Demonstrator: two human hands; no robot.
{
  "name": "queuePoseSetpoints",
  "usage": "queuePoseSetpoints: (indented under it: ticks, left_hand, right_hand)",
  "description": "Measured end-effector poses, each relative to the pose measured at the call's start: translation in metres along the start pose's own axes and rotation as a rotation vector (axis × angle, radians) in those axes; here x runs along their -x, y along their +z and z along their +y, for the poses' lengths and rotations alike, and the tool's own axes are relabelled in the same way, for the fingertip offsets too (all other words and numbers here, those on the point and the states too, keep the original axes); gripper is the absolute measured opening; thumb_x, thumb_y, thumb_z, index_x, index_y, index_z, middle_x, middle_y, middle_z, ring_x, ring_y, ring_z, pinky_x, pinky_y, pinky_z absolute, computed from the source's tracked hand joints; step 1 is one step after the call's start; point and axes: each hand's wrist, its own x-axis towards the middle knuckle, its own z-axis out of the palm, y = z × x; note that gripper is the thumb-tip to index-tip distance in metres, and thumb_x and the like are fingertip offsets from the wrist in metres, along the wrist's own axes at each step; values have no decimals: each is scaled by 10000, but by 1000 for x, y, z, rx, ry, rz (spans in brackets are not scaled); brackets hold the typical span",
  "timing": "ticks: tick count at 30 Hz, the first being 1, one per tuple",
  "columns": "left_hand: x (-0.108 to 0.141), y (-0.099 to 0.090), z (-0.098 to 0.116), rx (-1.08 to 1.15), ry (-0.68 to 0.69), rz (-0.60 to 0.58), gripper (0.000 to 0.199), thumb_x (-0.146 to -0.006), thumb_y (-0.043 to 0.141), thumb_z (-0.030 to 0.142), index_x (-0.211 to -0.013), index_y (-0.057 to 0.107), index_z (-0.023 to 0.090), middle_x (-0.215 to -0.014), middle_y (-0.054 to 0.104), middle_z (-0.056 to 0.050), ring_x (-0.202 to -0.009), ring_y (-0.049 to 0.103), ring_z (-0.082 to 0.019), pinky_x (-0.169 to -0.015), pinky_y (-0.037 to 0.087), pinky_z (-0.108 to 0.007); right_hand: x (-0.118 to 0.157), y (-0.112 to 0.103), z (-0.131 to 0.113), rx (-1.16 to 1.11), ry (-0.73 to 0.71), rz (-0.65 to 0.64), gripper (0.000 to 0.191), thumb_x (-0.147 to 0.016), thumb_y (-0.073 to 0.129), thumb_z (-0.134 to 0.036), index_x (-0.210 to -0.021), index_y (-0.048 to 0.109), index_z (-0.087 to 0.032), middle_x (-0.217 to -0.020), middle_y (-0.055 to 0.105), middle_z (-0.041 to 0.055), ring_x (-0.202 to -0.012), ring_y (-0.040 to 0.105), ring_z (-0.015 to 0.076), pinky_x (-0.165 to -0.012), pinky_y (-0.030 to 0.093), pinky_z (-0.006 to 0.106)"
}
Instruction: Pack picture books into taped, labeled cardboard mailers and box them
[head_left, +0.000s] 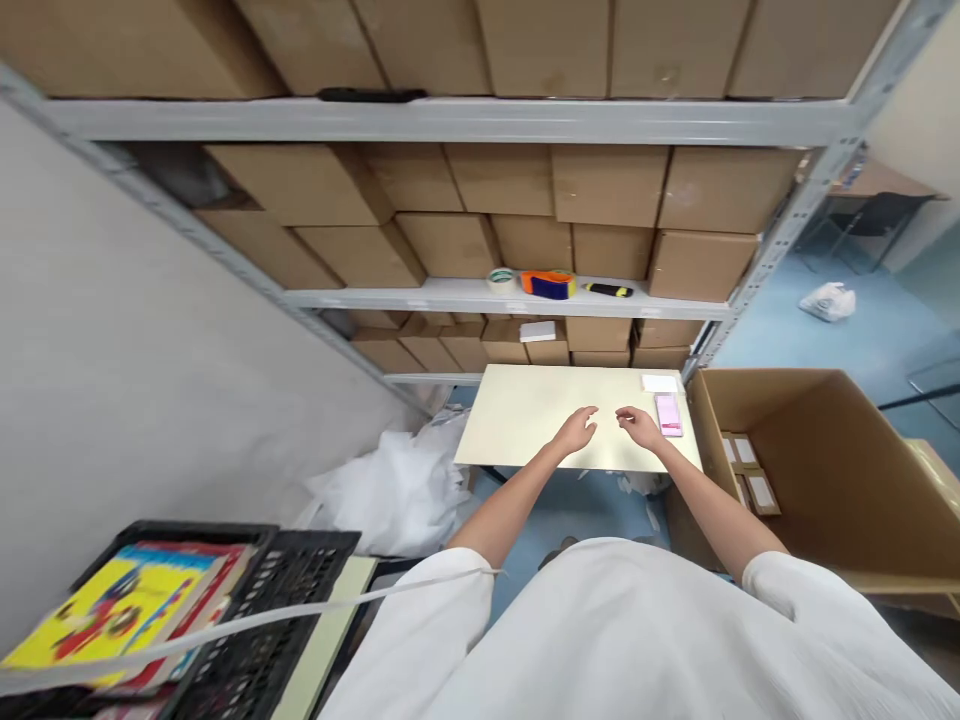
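Both hands hover over a pale cream table, a short gap between them. My left hand (576,431) is near the middle of the tabletop (517,410), fingers curved and apart from the thumb, holding nothing. To its right, my right hand (638,427) has its fingers bent, with a gap to the thumb and nothing held. A pink phone-like item (668,415) lies just right of my right hand, and a white card or label stack (659,384) lies behind it at the table's back right.
Metal shelving with brown boxes (611,185) rises behind the table. Its shelf edge (450,296) holds a tape roll (502,280), an orange-blue roll (548,285) and a cutter (609,290). A large open carton (832,450) stands right; white bags (397,490) and a black crate (262,610) are left.
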Motion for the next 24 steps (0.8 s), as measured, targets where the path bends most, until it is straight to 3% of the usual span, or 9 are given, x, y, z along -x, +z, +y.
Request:
queuePoseSetpoints:
  ticks: [8,16,20,24]
  left_hand:
    - [74,-71,-77,52,-192,260,467,-995,602,164,-1457,669,177,-1479,704,-145,-1280,725,-266,-1170,565,-451]
    - [149,-121,-115,70,-465,600,465,-978,610,149,-1437,678,179,-1468,711,-136,-1238,738,-260,-1152,574,-443]
    - [197,-141,-124,54,-581,777,458,-959,618,131,-1410,693,167,-1428,730,-139,-1246,730,-267,-1163,562,-445]
    - [251,-151,-130,35,-680,939,464,-948,629,136,-1405,691,180,-1431,729,-130,-1272,717,-264,-1189,540,-452]
  right_hand:
    - [-58,118,-55,12,-114,-347,253,-891,639,-329,-1079,773,-226,-1082,822,78,-912,772,211,-919,629,390]
    - [-118,238,-123,68,-288,-729,241,-895,679,-353,-1074,786,-233,-1077,826,86,-916,778,227,-948,634,416]
    - [-124,309,-158,61,-382,-916,264,-888,673,-360,-1079,785,-216,-1078,824,95,-952,777,236,-975,630,433]
    - [-104,376,-188,54,-463,-1059,261,-874,683,-365,-1058,786,-212,-1029,824,82,-952,772,237,-991,627,436]
